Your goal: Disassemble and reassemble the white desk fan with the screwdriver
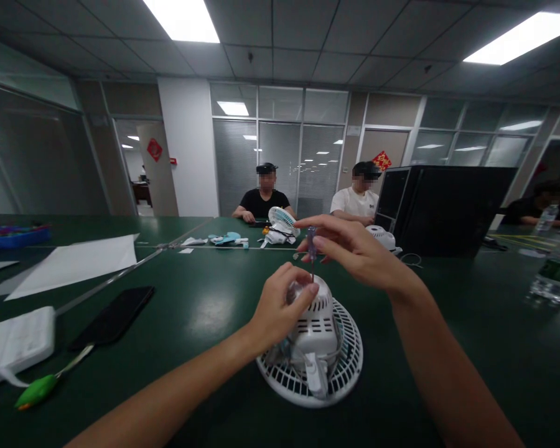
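Your left grip [282,305] touches the fan [314,339], closure unclear; your right grip [350,241] pinches an upright screwdriver [312,246]. The fan's rim lies on the tabletop [205,295] between phone [114,317] and bottle [557,274]; a tray [25,239] holds blurred bits [10,228].

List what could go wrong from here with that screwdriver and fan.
1. The screwdriver, in the right hand, could slip and jab the left hand, whose fingertips are close beside its shaft.
2. The white fan lies on its round grille, with the screwdriver above its raised housing; an off-centre push might rock it or strain the grille.
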{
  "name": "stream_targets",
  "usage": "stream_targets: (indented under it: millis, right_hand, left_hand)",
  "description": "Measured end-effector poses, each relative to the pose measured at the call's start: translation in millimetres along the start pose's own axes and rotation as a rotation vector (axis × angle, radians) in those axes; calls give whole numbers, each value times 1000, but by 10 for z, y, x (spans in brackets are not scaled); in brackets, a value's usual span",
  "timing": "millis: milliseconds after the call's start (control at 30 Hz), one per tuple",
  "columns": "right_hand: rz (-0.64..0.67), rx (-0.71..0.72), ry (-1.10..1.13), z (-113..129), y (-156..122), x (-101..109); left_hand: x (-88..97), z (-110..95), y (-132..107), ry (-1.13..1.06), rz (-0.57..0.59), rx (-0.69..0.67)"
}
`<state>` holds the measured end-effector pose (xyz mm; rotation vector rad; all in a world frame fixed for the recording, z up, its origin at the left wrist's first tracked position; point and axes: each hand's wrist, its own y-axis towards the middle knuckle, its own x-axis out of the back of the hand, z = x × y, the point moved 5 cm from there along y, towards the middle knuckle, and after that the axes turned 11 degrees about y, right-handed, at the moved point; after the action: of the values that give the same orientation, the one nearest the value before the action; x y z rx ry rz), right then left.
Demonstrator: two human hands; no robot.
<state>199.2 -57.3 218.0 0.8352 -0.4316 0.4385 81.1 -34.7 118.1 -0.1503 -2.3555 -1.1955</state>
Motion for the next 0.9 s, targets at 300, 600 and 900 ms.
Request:
stream_targets:
  millis: [300,600,900]
  right_hand:
    - [-147,64,-177,-48,12,125]
    - [-112,107,-99,-73,-3,208]
    - [-183,131,-153,-10,37,185]
  left_hand:
    - [-46,27,35,-15,9,-39]
    - [-82,82,1,-60,-68,-1]
    - [-145,79,-51,-188,-5,-12]
